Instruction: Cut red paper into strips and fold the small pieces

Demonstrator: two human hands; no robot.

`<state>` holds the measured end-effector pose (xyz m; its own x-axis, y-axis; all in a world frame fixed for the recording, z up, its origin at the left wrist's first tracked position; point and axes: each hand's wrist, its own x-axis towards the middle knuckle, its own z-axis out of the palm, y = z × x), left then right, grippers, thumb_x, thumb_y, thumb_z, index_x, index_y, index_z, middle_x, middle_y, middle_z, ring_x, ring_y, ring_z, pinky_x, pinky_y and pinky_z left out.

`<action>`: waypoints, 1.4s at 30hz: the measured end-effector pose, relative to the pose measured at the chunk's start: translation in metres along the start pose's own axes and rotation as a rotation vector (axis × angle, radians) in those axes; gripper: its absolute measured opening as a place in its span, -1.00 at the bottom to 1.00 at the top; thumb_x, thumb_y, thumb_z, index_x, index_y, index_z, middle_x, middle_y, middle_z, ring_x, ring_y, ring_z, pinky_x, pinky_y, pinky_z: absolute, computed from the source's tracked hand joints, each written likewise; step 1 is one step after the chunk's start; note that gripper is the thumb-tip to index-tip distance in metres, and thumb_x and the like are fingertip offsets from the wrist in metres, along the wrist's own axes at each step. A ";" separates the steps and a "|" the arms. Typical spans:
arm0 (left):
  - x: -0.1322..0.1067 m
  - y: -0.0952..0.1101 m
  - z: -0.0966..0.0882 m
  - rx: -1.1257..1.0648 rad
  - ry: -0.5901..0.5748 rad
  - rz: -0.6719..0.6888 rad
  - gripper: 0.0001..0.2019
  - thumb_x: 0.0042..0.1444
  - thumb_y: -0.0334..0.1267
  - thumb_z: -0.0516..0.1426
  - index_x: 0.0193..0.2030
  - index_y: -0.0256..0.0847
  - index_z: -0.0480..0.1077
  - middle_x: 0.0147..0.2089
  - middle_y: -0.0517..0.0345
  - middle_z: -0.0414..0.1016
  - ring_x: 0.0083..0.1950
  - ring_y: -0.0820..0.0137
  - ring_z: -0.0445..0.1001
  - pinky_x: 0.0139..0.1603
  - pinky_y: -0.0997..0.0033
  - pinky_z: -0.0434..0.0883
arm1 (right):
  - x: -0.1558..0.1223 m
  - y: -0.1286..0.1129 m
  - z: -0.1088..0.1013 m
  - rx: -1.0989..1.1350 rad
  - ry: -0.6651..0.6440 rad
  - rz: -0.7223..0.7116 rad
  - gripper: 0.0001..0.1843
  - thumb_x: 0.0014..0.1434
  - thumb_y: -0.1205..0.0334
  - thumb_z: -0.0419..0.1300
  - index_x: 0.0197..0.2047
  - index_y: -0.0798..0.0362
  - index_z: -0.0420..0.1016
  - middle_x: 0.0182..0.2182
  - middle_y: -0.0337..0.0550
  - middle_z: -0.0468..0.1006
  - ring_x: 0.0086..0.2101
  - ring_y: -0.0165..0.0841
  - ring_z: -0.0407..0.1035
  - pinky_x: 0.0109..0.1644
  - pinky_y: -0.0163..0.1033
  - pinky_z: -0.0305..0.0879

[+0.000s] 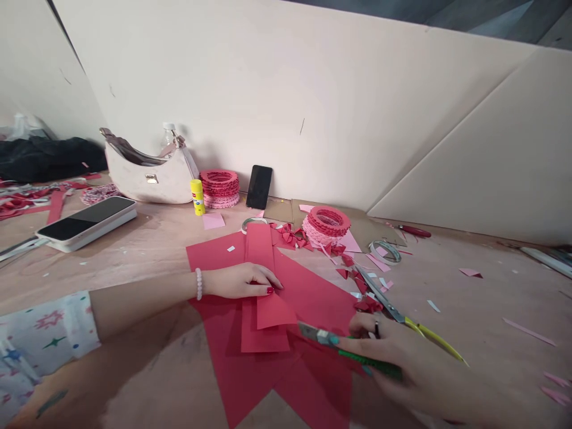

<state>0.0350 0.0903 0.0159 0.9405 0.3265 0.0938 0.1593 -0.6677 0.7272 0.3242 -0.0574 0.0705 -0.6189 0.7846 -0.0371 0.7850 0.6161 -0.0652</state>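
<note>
My left hand (243, 280) presses down on a red paper strip (274, 310), fingers and thumb bent together on it. The strip's near end is lifted at an angle. Under it lies a longer red paper strip (259, 241), on top of large red paper sheets (236, 381) with angled edges. My right hand (384, 351) grips a green-handled utility knife (370, 362), blurred by motion, its blade pointing left close to the strip's lifted corner. Beside the right hand are scissors with yellow handles (433, 344), partly covered by it.
Red scraps (295, 237) and stacked paper rings (328, 221) lie beyond the sheets, near a tape roll (385, 252). A glue stick (197, 198), another ring stack (218, 189), a phone (259, 187) and a handbag (149, 176) stand along the white board (250, 77). A white device (89, 223) lies left.
</note>
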 end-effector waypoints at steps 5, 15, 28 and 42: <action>-0.001 0.001 -0.001 0.005 -0.009 0.008 -0.69 0.27 -0.20 -0.08 -0.19 -0.21 0.47 0.08 0.08 0.38 0.08 0.37 0.33 0.11 0.43 0.25 | 0.018 -0.020 0.010 0.089 -0.079 -0.080 -0.35 -0.01 0.53 -0.01 0.09 -0.25 0.30 -0.24 -0.18 0.40 -0.31 -0.38 0.31 -0.33 -0.34 0.16; -0.007 0.008 0.009 0.339 0.052 -0.009 -0.64 0.24 -0.22 -0.07 0.13 -0.22 0.28 0.24 0.01 0.18 0.26 0.26 0.11 0.25 0.26 0.09 | 0.035 -0.023 0.036 0.062 -0.009 -0.058 -0.38 0.04 0.49 -0.01 0.17 -0.14 0.21 -0.23 -0.11 0.37 -0.29 -0.35 0.29 -0.26 -0.32 0.18; -0.012 0.013 0.024 0.632 -0.083 -0.104 -0.29 0.18 0.05 -0.08 0.35 -0.33 -0.18 0.36 -0.15 -0.24 0.35 0.08 -0.19 0.29 0.04 -0.14 | 0.040 -0.029 0.051 0.119 0.021 0.026 -0.35 0.07 0.45 -0.02 0.22 -0.16 0.12 -0.25 -0.14 0.34 -0.32 -0.38 0.28 -0.29 -0.33 0.18; -0.013 0.014 0.024 0.624 -0.096 -0.140 -0.25 0.16 0.08 -0.08 0.34 -0.36 -0.19 0.36 -0.15 -0.26 0.36 0.09 -0.20 0.30 0.07 -0.15 | 0.034 -0.029 0.061 0.057 0.057 0.066 -0.34 0.08 0.43 -0.01 0.25 -0.12 0.07 -0.15 -0.08 0.35 -0.29 -0.36 0.29 -0.25 -0.33 0.20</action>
<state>0.0326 0.0608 0.0083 0.9162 0.3968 -0.0561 0.3998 -0.8960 0.1930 0.2788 -0.0527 0.0103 -0.5622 0.8269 0.0133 0.8200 0.5595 -0.1208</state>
